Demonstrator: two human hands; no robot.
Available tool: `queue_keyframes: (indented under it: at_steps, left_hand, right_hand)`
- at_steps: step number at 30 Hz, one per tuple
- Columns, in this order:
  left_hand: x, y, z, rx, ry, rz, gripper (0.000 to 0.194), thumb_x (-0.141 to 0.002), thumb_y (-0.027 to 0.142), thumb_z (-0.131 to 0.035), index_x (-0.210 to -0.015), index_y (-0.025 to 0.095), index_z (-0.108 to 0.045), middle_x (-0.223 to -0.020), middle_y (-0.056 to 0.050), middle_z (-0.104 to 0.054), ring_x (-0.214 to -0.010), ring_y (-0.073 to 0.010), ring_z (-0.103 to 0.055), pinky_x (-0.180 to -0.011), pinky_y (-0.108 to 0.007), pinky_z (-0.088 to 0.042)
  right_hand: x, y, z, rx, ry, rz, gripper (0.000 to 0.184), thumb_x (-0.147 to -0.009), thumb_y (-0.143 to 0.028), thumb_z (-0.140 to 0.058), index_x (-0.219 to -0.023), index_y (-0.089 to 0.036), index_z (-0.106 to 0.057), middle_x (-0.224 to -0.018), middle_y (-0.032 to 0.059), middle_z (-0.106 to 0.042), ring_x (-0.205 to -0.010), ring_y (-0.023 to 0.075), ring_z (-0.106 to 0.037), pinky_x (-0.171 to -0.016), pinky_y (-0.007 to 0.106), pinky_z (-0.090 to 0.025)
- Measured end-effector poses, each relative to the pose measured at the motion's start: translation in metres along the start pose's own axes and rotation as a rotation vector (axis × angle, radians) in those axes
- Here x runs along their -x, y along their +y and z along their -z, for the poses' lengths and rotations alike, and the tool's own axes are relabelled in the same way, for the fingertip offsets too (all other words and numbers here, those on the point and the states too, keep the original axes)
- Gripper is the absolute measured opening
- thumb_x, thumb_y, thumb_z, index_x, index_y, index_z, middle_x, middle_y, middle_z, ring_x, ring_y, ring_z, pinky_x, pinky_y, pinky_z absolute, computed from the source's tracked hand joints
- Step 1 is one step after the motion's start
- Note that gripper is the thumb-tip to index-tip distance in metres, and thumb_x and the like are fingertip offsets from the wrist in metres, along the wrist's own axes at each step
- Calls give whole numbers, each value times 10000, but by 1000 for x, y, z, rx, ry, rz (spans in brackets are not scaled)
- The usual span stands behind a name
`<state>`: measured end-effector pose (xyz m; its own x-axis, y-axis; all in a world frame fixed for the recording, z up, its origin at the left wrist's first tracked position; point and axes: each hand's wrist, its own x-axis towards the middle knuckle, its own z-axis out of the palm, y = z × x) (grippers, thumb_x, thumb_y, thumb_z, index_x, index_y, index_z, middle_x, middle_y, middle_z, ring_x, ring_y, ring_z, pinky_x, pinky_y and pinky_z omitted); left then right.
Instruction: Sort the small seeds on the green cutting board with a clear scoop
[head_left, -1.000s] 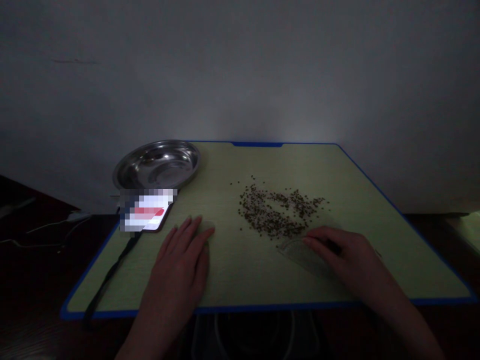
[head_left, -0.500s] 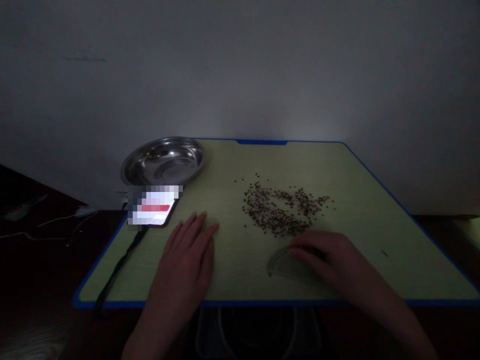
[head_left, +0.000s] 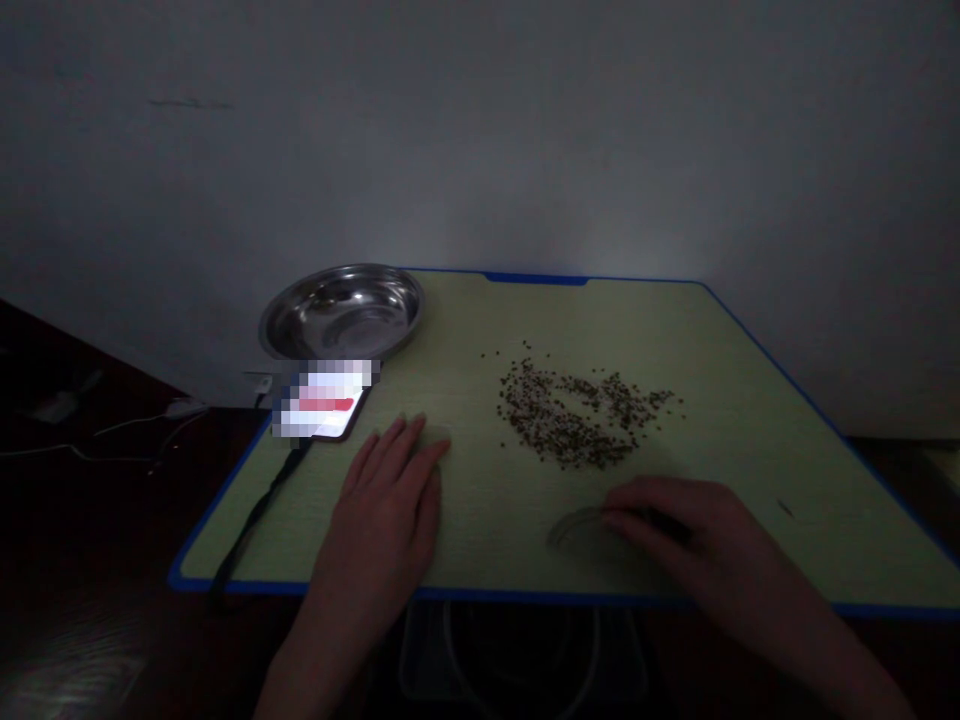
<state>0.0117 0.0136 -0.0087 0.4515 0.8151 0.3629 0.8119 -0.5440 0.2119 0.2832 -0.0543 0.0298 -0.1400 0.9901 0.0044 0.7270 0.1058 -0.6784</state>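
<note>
On the pale green tabletop lies a loose pile of small dark beans or seeds mixed with pale grains (head_left: 562,425), a few of them scattered around its edge. My right hand (head_left: 675,525) is in front of the pile, thumb and fingers pinched on the curved edge of a clear, half-round plastic piece that looks like a protractor (head_left: 574,530). Part of this piece is hidden by the hand and hard to see in the dim light. My left hand (head_left: 386,505) rests palm down on the table, left of the pile, fingers stretched out and holding nothing.
A shiny steel basin (head_left: 341,315) stands at the back left. Before it lies a lit phone (head_left: 330,405), with a black strap (head_left: 262,500) running to the front edge. The blue-edged table (head_left: 750,380) meets a grey wall. Below the front edge is a dark round container (head_left: 521,660).
My right hand has drawn back slightly from the pile towards me with the clear piece. My left hand stays flat on the table. The whole view has shifted a little.
</note>
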Motion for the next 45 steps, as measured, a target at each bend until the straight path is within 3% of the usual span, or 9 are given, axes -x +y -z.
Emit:
queue_keyframes:
  at_steps: [5, 9, 15, 19, 22, 30, 37, 41, 45]
  left_hand:
    - [0, 0, 0, -6, -14, -1, 343, -971, 217, -398, -1214, 144, -629, -1401, -186, -567, -1348, -338, -479, -1082, -628, -392]
    - [2, 0, -1, -9, -7, 5, 326, -964, 210, -419, -1209, 154, -627, -1404, -173, -567, -1348, -323, -482, -1093, -610, -390]
    - [2, -1, -1, -1, 15, 0, 316, -960, 218, -433, -1205, 190, -629, -1400, -144, -579, -1350, -318, -482, -1085, -614, -401]
    - [2, -1, -1, -1, 9, 0, 316, -957, 214, -438, -1208, 188, -629, -1393, -148, -585, -1342, -319, -493, -1086, -612, -402]
    - [3, -1, -2, -10, 18, 9, 319, -958, 201, -432, -1210, 185, -628, -1393, -147, -586, -1346, -317, -490, -1089, -613, -396]
    - [5, -3, -3, -25, 33, 0, 320, -939, 173, -444, -1192, 193, -638, -1376, -155, -600, -1323, -324, -517, -1059, -612, -433]
    - [7, -6, -7, -23, 87, -13, 322, -924, 162, -453, -1178, 208, -645, -1359, -151, -616, -1291, -328, -550, -1020, -616, -469]
    - [6, -6, -5, -24, 88, -23, 324, -923, 167, -448, -1180, 204, -642, -1352, -159, -621, -1284, -339, -556, -1002, -626, -481]
    - [5, -5, -3, -32, 98, -35, 316, -916, 165, -461, -1173, 196, -643, -1338, -170, -628, -1268, -348, -569, -977, -619, -506]
  right_hand:
    - [-16, 1, -9, 102, -13, -29, 222, -929, -348, -527, -835, -254, -705, -796, 1, -740, -713, 188, -668, -663, 323, -471]
    - [-33, 5, -4, 228, 92, -87, 224, -926, -352, -525, -847, -240, -702, -784, 12, -742, -706, 207, -664, -653, 336, -449]
    - [-59, -16, 15, 342, 128, 28, 202, -909, -319, -551, -785, -219, -676, -664, 5, -694, -585, 160, -611, -561, 289, -384]
    - [-102, -36, 30, 276, 126, 100, 158, -882, -286, -586, -783, -199, -672, -691, 16, -698, -579, 137, -614, -557, 266, -406]
    - [-146, -40, 37, 245, 68, 19, 142, -881, -261, -582, -860, -158, -677, -699, 40, -707, -482, 113, -591, -526, 258, -434]
    - [-234, -20, 42, 233, -36, -80, 178, -882, -173, -568, -816, -72, -699, -675, 109, -723, -455, 104, -603, -504, 241, -489]
    - [-262, 0, 52, 268, -69, -206, 190, -939, -263, -592, -953, -93, -676, -840, 71, -708, -620, 125, -648, -612, 285, -548]
    - [-267, 8, 45, 265, -141, -244, 300, -941, -347, -611, -1164, -146, -614, -1105, 80, -658, -887, 186, -663, -749, 371, -568]
    - [-270, 7, 35, 267, -196, -225, 323, -940, -342, -610, -1201, -153, -603, -1174, 97, -638, -953, 209, -653, -799, 404, -558]
